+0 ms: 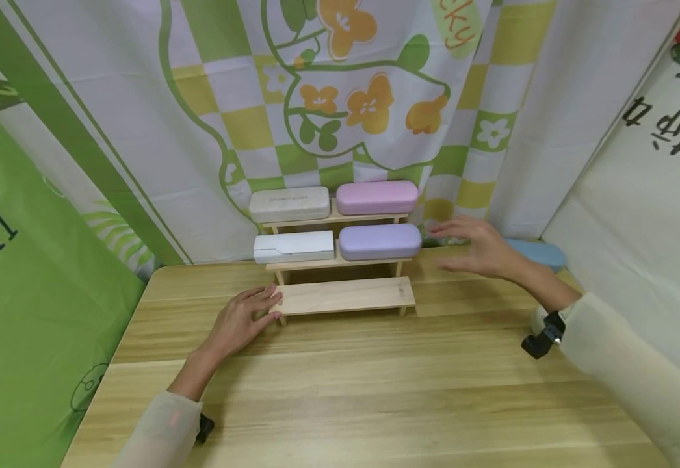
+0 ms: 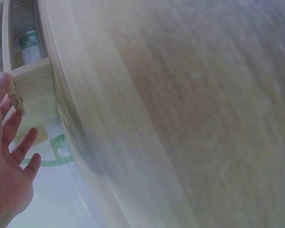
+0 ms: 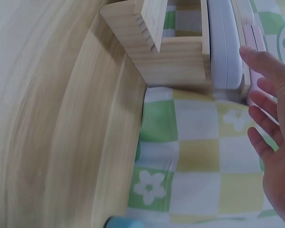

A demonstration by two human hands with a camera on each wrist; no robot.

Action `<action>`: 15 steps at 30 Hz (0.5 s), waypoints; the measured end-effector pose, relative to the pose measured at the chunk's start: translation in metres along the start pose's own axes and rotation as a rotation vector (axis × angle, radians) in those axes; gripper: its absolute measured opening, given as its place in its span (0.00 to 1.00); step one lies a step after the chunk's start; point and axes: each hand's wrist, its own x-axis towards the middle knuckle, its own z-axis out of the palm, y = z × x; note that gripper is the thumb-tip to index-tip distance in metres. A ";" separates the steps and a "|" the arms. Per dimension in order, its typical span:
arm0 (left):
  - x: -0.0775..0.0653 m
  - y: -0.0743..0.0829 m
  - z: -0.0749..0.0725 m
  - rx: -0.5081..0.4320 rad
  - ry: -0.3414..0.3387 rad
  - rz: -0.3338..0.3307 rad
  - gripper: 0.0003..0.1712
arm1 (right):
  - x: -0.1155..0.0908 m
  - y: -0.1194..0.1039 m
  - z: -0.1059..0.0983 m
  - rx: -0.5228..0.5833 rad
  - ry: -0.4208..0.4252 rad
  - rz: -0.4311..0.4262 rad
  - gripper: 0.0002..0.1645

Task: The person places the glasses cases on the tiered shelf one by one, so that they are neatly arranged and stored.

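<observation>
A three-tier wooden display stand (image 1: 346,296) stands near the back of the table. My left hand (image 1: 243,322) is at the left end of its lowest tier, fingertips resting at the board's corner and fingers loosely extended. Two glasses cases, a purple one (image 1: 379,242) and a white one (image 1: 294,247), lie side by side on the middle tier. On the top tier sit a pink glasses case (image 1: 378,197) and a grey-white one (image 1: 290,203). To the right of the purple case, my right hand (image 1: 480,247) is held with fingers spread, gripping nothing.
A blue case (image 1: 536,253) lies at the table's back right, partly hidden by my right forearm. Behind the stand hangs a patterned curtain (image 1: 369,156). A green cloth (image 1: 36,292) borders the wooden table (image 1: 346,390) on the left, a white one on the right.
</observation>
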 end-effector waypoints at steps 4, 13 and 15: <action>0.000 0.000 -0.001 0.002 0.000 0.002 0.26 | -0.013 -0.001 -0.008 0.005 -0.033 0.056 0.33; 0.001 0.000 0.000 0.001 0.005 0.012 0.26 | -0.041 0.010 -0.025 0.023 -0.074 0.061 0.39; 0.000 0.000 0.000 0.005 0.001 0.009 0.26 | -0.048 0.011 -0.027 0.020 -0.080 0.061 0.40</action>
